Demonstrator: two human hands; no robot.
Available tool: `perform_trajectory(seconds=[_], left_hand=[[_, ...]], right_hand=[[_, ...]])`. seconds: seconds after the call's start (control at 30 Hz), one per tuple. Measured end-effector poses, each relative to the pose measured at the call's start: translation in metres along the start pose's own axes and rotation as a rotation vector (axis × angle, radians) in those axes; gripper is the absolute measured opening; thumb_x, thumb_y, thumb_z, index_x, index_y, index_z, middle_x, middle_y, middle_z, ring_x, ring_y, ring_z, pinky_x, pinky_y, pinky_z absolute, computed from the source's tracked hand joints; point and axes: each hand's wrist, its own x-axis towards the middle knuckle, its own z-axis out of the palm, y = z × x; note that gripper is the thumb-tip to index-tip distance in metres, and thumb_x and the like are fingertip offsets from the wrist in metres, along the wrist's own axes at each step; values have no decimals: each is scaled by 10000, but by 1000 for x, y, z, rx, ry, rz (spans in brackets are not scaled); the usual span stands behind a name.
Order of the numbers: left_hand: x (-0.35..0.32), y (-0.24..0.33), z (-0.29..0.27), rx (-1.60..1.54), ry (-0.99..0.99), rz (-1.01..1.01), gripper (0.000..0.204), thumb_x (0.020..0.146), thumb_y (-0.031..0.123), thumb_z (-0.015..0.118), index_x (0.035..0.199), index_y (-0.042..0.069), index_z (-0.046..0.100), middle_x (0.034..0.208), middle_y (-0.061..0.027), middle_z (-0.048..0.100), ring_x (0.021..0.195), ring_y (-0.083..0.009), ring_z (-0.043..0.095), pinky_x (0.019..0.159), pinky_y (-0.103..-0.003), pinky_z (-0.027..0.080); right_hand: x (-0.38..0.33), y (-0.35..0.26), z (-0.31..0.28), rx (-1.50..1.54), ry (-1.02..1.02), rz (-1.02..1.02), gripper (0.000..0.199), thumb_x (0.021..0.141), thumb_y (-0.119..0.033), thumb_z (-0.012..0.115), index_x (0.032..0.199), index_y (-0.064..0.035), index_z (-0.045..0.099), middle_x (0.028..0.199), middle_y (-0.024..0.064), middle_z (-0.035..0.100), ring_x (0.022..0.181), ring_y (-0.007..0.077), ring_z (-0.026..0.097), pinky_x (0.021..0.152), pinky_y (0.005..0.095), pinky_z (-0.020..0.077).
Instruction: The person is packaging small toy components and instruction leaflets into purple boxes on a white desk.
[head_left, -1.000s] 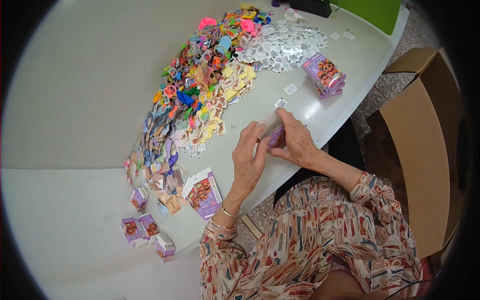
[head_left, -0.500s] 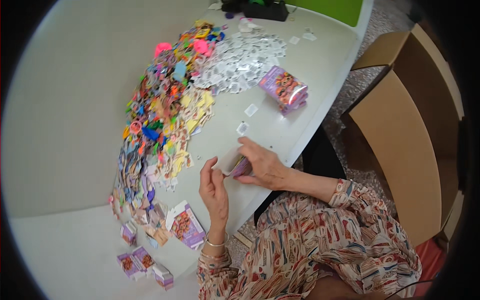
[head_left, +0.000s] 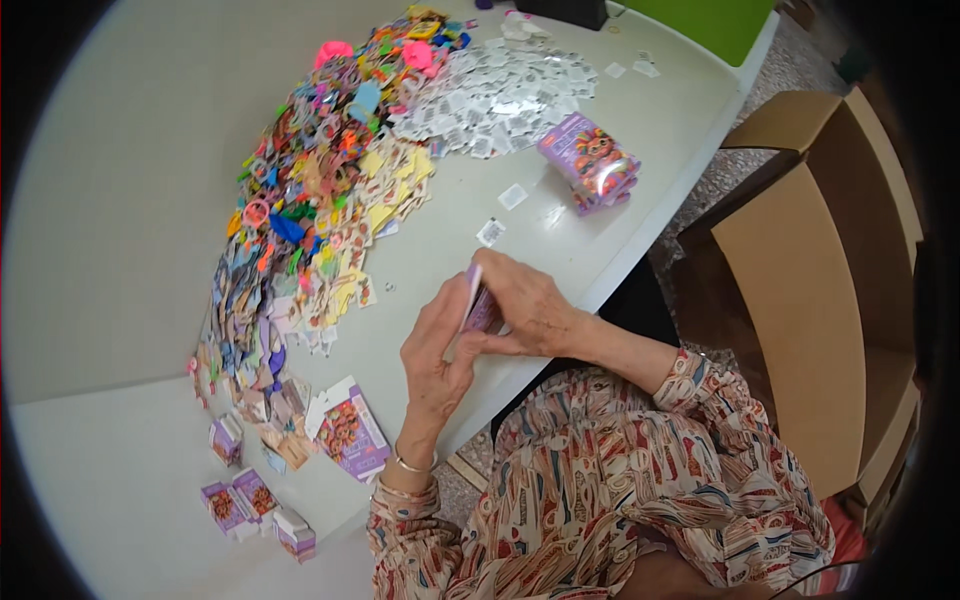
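Between my two hands is a small purple carton (head_left: 484, 312), turned edge-on with a pale side strip showing. My left hand (head_left: 434, 345) presses flat along its left side, thumb toward the near end. From the right, my right hand (head_left: 530, 308) grips the same carton, its fingers curled over the far end and its thumb near the bottom. The hands hide most of the carton, so its contents cannot be seen. Just beyond my fingers lie two small white printed squares, one (head_left: 490, 233) nearer and one (head_left: 513, 196) farther.
A stack of purple cartons (head_left: 592, 165) stands near the table's right edge. Heaps of white packets (head_left: 495, 95) and colourful small toys (head_left: 330, 160) spread along the back and left. A flattened carton (head_left: 352, 430) and small boxes (head_left: 240, 500) lie lower left; a big cardboard box (head_left: 790, 320) stands right.
My left hand has closed in against the carton, where its fingers were apart before. The carton's white flap, raised earlier, no longer stands out. The whole view has shifted slightly.
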Motion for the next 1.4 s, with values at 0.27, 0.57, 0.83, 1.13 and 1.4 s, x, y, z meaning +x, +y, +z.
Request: perform_trajectory(seconds=[0.27, 0.57, 0.83, 1.13, 1.4], left_hand=[[18, 22, 0, -165, 65, -397, 315, 873, 65, 624, 1183, 7, 618, 1049, -164, 675, 909, -240, 665, 786, -293, 510], [18, 12, 4, 47, -32, -251, 258, 882, 68, 611, 1127, -9, 633, 875, -189, 672, 667, -251, 654, 607, -319, 492], [15, 19, 4, 198, -119, -224, 327, 854, -4, 563, 1181, -23, 576, 938, -206, 657, 770, -304, 673, 641, -361, 521], [-5, 22, 23, 419, -13, -53, 440, 842, -22, 564, 1273, -59, 482, 1158, -211, 598, 1010, -303, 628, 819, -381, 527], [-9, 12, 5, -402, 119, -558, 225, 914, 53, 610, 1120, -31, 646, 921, -34, 665, 811, -51, 563, 705, -199, 464]], right_hand=[[4, -1, -3, 91, -105, 188, 834, 596, -201, 810, 1253, 21, 349, 1063, 200, 544, 904, 375, 592, 767, 416, 503], [-4, -4, -13, 50, -165, 204, 814, 602, -201, 783, 1249, 51, 357, 1017, 204, 535, 845, 358, 608, 685, 399, 518], [-5, -8, -13, 29, -153, 210, 823, 641, -236, 773, 1275, 42, 329, 1008, 208, 531, 859, 367, 607, 674, 408, 520], [-5, -9, -12, 9, -133, 161, 843, 665, -252, 779, 1306, 16, 302, 1064, 205, 508, 910, 366, 591, 670, 407, 524], [-5, -6, -10, 55, -92, 182, 822, 645, -220, 804, 1286, -29, 326, 1097, 194, 498, 840, 347, 603, 657, 392, 522]])
